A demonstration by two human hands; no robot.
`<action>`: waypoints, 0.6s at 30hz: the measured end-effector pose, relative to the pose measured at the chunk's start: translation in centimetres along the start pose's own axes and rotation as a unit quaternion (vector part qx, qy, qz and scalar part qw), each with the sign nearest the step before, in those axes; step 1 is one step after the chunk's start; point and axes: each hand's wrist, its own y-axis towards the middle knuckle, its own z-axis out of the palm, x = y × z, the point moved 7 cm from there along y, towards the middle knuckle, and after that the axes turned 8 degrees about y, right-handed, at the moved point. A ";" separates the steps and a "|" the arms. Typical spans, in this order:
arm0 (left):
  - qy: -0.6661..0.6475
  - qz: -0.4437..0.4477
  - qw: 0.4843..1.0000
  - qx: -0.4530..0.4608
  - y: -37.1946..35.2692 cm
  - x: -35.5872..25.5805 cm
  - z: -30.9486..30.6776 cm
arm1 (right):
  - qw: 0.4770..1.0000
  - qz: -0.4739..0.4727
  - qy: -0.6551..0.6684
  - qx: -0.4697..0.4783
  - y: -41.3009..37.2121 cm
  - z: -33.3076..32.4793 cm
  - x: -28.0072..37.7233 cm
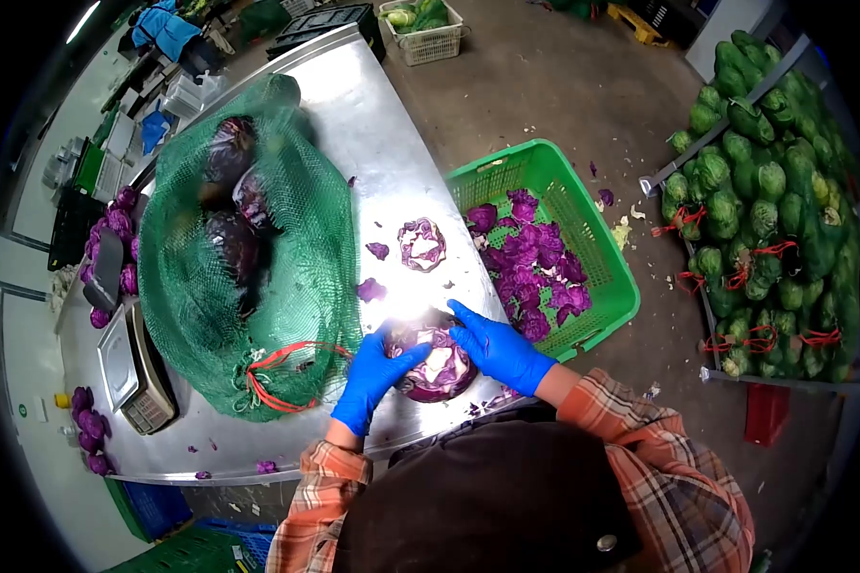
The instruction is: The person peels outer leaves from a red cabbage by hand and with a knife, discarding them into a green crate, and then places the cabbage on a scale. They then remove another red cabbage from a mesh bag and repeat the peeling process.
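On the steel table, a red cabbage (441, 371) sits with its pale cut side facing up. My left hand (377, 374), in a blue glove, is closed around its left side, with the thumb over the top. My right hand (497, 346), gloved in blue too, grips it from the upper right. Farther up the table lies a round cabbage piece (421, 244) with a pale middle, near a few purple leaf scraps (371, 290). Left of my hands is a green mesh bag (306, 229) with several dark red cabbages inside and a red tie.
A green crate (613, 286) of purple leaves stands against the table's right edge. At the left are a scale (148, 392) and more red cabbages (119, 224). Bagged green cabbages (764, 210) fill a rack at right. A person in blue (167, 33) is at the far back.
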 end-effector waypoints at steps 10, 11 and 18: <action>0.035 0.055 0.995 -0.081 -1.7 -1.3 2.1 | 0.996 0.010 -0.082 0.020 3.8 -2.2 -3.3; 0.006 0.062 0.994 -0.085 -1.6 0.0 2.1 | 0.991 -0.007 -0.129 0.034 3.7 -1.9 -3.3; 0.029 0.148 0.987 -0.058 -4.0 3.8 2.1 | 0.983 -0.018 -0.176 -0.042 7.0 -1.3 -5.2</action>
